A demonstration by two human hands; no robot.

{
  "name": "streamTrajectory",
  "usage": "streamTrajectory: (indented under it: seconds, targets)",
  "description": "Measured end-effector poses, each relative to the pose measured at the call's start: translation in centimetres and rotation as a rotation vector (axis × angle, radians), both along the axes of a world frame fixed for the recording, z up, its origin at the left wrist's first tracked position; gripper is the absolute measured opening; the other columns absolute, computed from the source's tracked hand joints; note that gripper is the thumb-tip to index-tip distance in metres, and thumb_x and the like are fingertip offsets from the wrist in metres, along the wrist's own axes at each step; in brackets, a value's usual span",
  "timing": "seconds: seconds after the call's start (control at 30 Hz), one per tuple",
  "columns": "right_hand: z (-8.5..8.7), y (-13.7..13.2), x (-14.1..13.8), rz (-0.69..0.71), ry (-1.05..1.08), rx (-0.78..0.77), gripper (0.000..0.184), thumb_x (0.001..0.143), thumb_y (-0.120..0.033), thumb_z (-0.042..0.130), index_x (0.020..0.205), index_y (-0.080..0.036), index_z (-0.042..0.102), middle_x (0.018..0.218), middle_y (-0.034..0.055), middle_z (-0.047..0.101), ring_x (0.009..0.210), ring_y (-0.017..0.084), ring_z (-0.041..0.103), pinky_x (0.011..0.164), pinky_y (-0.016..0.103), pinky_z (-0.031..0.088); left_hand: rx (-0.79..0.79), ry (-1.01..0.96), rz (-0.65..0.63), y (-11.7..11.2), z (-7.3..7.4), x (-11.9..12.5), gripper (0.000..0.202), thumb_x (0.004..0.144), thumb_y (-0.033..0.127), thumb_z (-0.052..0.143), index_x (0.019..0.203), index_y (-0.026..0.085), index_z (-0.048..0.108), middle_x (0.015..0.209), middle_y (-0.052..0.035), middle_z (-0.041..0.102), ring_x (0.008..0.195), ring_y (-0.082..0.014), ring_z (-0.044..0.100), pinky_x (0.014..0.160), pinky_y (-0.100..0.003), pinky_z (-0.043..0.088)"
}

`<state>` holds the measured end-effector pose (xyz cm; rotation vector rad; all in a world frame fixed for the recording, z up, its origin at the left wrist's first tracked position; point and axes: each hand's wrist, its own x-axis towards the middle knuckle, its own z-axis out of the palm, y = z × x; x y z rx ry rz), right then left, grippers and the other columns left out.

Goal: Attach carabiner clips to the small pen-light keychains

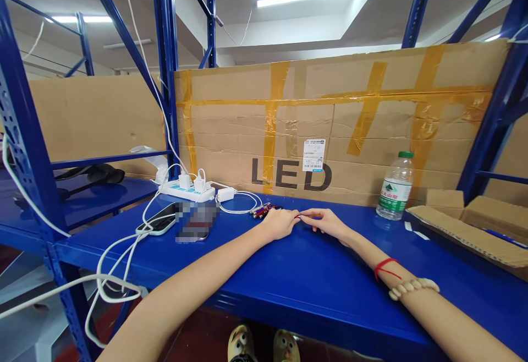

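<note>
Over the middle of the blue shelf [313, 274], my two hands almost meet at the fingertips. My left hand [281, 224] is closed, back upward, around something mostly hidden; a tiny dark red end shows at its fingers. Thumb and forefinger of my right hand [325, 223] pinch at that same end, with the other fingers loosely bent. Just behind my left hand lies a small pile of slim, shiny red and dark pieces [264, 210], perhaps pens, partly covered by the hand.
A white power strip [187, 190] with chargers and looping white cables [124, 246] sits at left. Near it lie a phone [159, 220] and a blurred-out item [197, 221]. A water bottle [395, 186] and an open cardboard box [474, 230] stand at right, before a large LED carton [231, 136].
</note>
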<state>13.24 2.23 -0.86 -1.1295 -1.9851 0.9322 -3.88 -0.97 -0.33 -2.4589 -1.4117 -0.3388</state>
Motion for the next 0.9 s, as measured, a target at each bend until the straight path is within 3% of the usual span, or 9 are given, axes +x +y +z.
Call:
streamTrajectory:
  seconds: [0.3, 0.43, 0.9]
  targets:
    - [0.22, -0.03, 0.08, -0.074, 0.044, -0.040, 0.044, 0.052, -0.050, 0.072, 0.080, -0.017, 0.068, 0.074, 0.0035, 0.062, 0.052, 0.007, 0.046, 0.041, 0.017, 0.034, -0.030, -0.053, -0.106, 0.27, -0.02, -0.41, 0.029, 0.092, 0.031, 0.022, 0.105, 0.023, 0.046, 0.103, -0.0034, 0.060, 0.095, -0.0187, 0.057, 0.074, -0.029, 0.046]
    - [0.20, 0.05, 0.16, -0.050, 0.040, -0.031, 0.043, 0.054, -0.053, 0.069, 0.074, -0.015, 0.068, 0.062, 0.0023, 0.058, 0.050, 0.007, 0.045, 0.041, 0.017, 0.034, -0.041, -0.091, -0.123, 0.59, -0.19, -0.54, 0.028, 0.092, 0.032, 0.023, 0.107, 0.024, 0.045, 0.105, -0.0025, 0.059, 0.097, -0.0175, 0.056, 0.076, -0.028, 0.045]
    - [0.62, -0.55, 0.18, -0.032, 0.157, -0.076, 0.039, 0.053, -0.051, 0.070, 0.069, -0.015, 0.065, 0.056, -0.0016, 0.053, 0.050, 0.005, 0.041, 0.042, 0.018, 0.026, -0.122, -0.150, -0.146, 0.39, 0.25, -0.47, 0.026, 0.093, 0.033, 0.020, 0.106, 0.024, 0.041, 0.103, -0.0021, 0.059, 0.093, -0.0169, 0.057, 0.077, -0.028, 0.044]
